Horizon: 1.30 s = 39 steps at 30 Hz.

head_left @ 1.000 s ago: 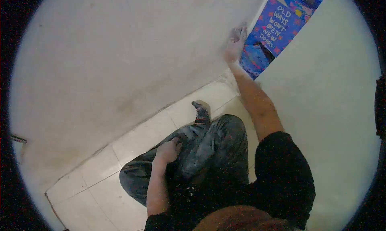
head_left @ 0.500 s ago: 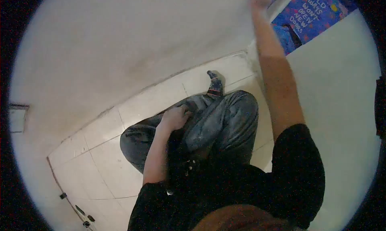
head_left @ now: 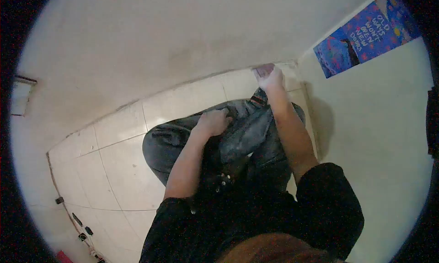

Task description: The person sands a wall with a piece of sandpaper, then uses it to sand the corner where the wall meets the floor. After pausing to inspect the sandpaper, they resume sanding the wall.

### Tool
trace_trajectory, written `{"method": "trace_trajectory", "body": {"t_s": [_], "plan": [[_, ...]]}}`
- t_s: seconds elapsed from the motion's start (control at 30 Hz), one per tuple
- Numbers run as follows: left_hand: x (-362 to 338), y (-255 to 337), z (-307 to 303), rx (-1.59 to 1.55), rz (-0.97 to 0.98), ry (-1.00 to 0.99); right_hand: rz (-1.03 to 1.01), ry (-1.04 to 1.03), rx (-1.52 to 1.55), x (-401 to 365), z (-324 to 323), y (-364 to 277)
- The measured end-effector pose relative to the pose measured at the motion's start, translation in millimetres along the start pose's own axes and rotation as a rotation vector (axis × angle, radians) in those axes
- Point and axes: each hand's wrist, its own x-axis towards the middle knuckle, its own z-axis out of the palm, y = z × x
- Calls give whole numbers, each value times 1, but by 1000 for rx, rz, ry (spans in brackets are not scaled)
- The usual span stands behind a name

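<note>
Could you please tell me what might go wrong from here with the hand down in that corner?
The right hand is low where the wall meets the floor tiles, reaching over the crossed legs; I think it may slip or strain. The pale dust on the jeans could spread further.

Probably a home room: tiled floor (head_left: pixel 123 171), plain walls (head_left: pixel 151 38), poster (head_left: pixel 366 34).

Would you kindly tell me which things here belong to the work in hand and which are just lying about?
In hand: right hand at the wall base; left hand resting on jeans.
Lying about: poster; wall plate; small dark bits on floor tiles.
</note>
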Motion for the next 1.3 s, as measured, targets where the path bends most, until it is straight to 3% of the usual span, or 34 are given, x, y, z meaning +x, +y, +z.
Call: {"method": "trace_trajectory", "body": {"t_s": [0.03, 0.13, 0.53, 0.63, 0.73, 0.83, 0.93, 1.3], "plan": [[-4, 4, -6, -10, -9, -21, 68, -81, 40, 4, -4, 0], [-2, 4, -5, -11, 5, -20, -110, 11, -26, 13, 8, 9], [-6, 9, -11, 30, -8, -11, 31, -45, -27, 6, 12, 15], [-4, 8, -8, 0, -4, -4, 81, -148, -146, 4, 14, 19], [-5, 9, -11, 7, -29, -48, 52, -405, -246, 4, 5, 25], [-2, 4, -1, 30, 11, 4, 147, -356, -349, 3, 11, 33], [0, 4, -10, 43, 12, 0, 297, -482, -550, 4, 16, 35], [2, 4, -5, 34, -18, -33, 256, -433, -993, 14, 6, 58]]}}
